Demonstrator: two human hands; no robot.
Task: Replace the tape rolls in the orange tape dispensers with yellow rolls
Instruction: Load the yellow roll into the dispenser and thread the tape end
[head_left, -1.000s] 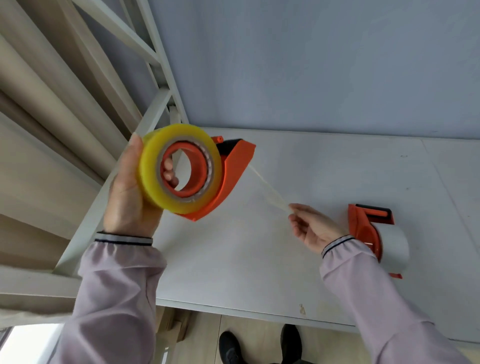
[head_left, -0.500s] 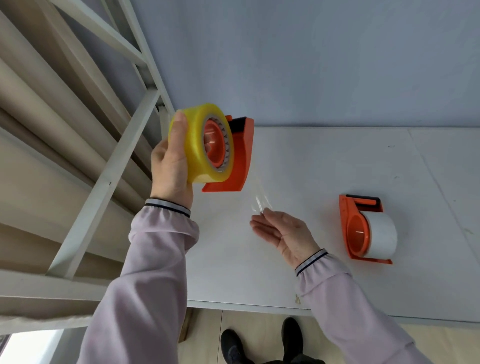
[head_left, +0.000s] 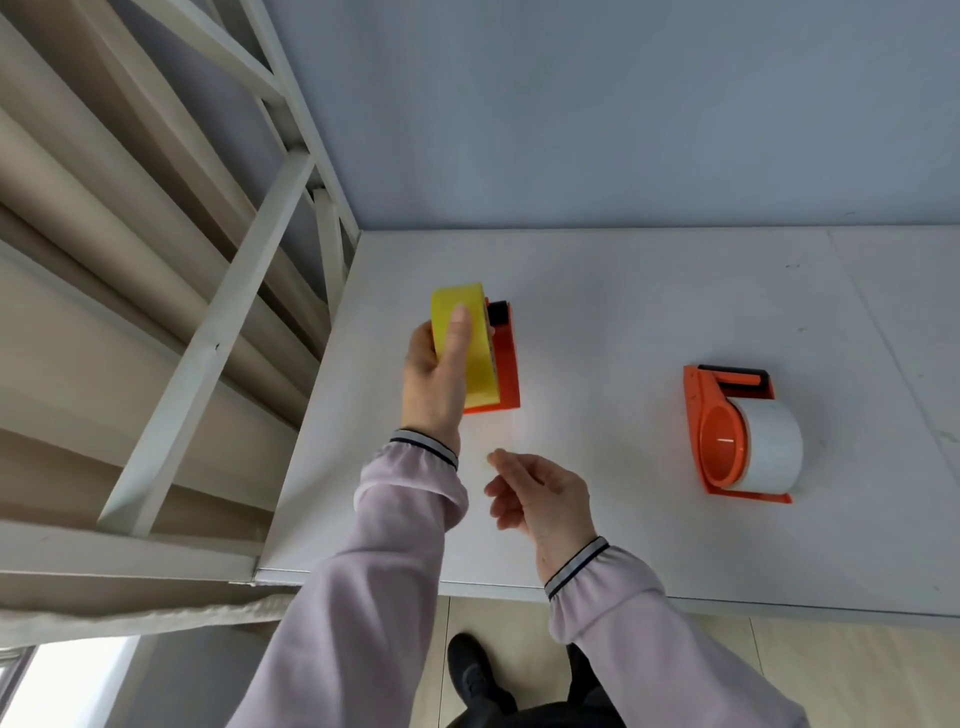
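Head view: left hand (head_left: 434, 387) grips yellow-rolled dispenser (head_left: 501, 358), cutter seemingly wallward.

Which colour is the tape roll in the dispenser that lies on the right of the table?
White tape roll, clearest in the head view.

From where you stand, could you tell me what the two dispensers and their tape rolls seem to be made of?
Both orange dispensers, the held one and the free one, look like moulded plastic: uniform colour, smooth semi-gloss, a highlight in the free one's hub. The yellow roll in the left hand looks like glossy plastic film. The white roll looks matte; paper or film, I cannot tell.
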